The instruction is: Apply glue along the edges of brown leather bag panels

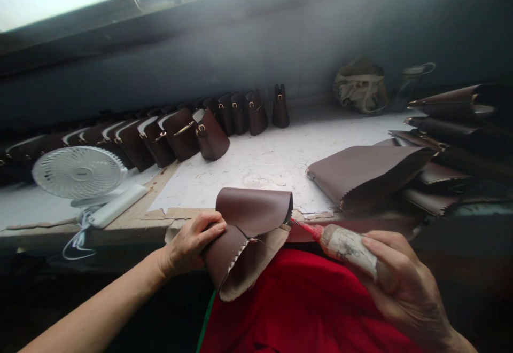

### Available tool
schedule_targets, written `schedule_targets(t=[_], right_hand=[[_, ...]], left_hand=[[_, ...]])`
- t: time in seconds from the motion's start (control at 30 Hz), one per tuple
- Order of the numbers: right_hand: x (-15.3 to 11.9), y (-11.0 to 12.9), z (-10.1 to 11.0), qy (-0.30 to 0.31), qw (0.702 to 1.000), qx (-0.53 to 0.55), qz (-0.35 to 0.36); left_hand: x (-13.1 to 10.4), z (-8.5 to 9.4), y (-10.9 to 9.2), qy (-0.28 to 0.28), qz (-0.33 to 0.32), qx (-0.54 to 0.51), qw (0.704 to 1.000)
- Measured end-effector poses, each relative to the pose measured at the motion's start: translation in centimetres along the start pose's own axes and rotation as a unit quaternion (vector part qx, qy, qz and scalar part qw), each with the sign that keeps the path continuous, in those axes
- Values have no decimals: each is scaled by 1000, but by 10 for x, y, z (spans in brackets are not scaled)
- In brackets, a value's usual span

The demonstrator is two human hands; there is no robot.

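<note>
A brown leather bag piece (254, 209) with a zigzag-cut edge and a pale lining is bent over at the bench's front edge. My left hand (196, 241) is closed on its left side, thumb on top. In my right hand (404, 278) is a squeeze bottle (348, 246) with a red nozzle, its body wrapped in worn whitish material. The nozzle tip points left and lies close against the zigzag edge of the bag piece; whether it touches I cannot tell. Red cloth (300, 299) covers the lap below.
Rows of dark brown bags (180, 131) with buckles stand at the back left. A white fan (80, 174) is in front of them. More leather pieces (368, 174) are piled on the right. A cloth bag (360, 86) and a clear bottle (411, 86) stand by the wall.
</note>
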State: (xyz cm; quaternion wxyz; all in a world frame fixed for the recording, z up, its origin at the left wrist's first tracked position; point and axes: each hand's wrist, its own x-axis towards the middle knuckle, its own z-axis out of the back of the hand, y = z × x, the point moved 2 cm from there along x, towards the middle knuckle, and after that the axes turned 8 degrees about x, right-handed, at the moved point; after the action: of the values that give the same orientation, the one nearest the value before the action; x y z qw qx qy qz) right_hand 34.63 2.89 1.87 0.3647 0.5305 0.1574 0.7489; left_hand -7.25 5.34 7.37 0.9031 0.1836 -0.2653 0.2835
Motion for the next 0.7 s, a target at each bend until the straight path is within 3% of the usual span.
schedule_targets(t=[0.2, 0.33, 0.5, 0.6, 0.7], right_hand=[[3, -6, 0, 35, 999, -2, 20], [7, -9, 1, -7, 1000, -3, 21], [11, -11, -6, 21, 1000, 15, 8], [17, -11, -5, -4, 999, -29, 40], [23, -11, -3, -16, 999, -4, 50]], left_hand=[[0, 1, 1, 0, 6, -5, 1000], [-1, 0, 3, -3, 7, -21, 1000], [-5, -2, 5, -7, 4, -35, 999], [-6, -3, 5, -6, -2, -31, 1000], [-5, -2, 5, -5, -3, -27, 1000]])
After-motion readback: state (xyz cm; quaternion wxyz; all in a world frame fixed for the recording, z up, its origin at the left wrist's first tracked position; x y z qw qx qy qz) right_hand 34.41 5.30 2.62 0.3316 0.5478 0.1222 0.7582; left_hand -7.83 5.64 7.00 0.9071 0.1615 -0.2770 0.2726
